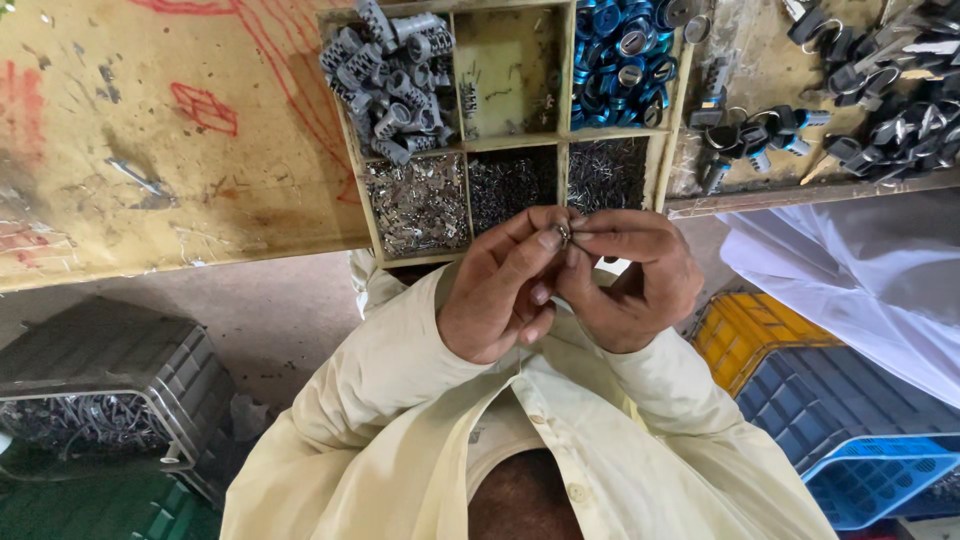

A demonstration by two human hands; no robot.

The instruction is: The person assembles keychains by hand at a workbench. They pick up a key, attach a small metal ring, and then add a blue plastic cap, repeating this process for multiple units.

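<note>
Both hands pinch one small metal lock part over the divided tray.
Left hand [497,290] and right hand [632,280] grips closed on the small metal part [563,234], near the tray [562,140] front edge; best held steady, fingertips aligned.

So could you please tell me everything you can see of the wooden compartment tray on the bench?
The wooden compartment tray lies flat on the worn bench, its near edge by the hands. Thin wooden dividers split it into six bins: grey cylinders, a nearly bare middle bin, blue rings, then three bins of small silvery metal bits. Neither hand touches it.
</note>
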